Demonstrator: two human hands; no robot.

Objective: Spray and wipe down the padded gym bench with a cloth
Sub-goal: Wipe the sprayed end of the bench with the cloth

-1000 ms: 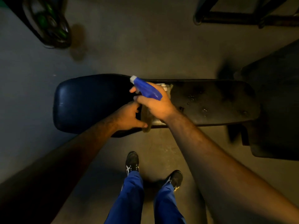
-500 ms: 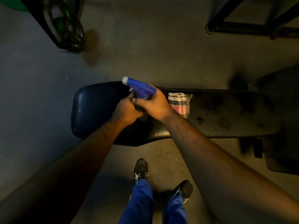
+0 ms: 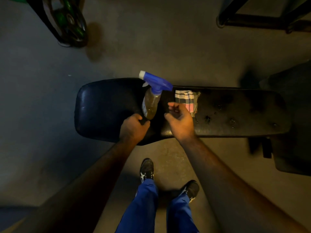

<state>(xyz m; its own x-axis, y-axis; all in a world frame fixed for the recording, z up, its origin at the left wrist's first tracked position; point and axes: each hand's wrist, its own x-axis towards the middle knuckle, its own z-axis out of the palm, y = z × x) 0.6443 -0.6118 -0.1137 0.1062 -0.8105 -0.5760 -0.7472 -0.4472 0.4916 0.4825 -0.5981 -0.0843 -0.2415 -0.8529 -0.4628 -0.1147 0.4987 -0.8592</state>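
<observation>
A dark padded gym bench (image 3: 104, 111) lies crosswise in front of me, with wet droplets on its right half. A spray bottle (image 3: 151, 100) with a blue trigger head and yellowish liquid stands over the bench's middle. My left hand (image 3: 134, 127) grips the bottle at its base. My right hand (image 3: 180, 119) hovers just right of the bottle, fingers apart, holding nothing. A folded checked cloth (image 3: 186, 100) lies on the bench right behind my right hand, partly hidden by it.
A weight plate on a dark frame (image 3: 67, 22) stands at the top left. Black metal frame legs (image 3: 252, 19) cross the top right. More dark equipment (image 3: 292, 125) adjoins the bench's right end. My feet (image 3: 147, 169) stand on the concrete floor just before the bench.
My right hand has let go of the spray bottle and moved right, opening. My left hand has taken the bottle at its base. The cloth has come into view.
</observation>
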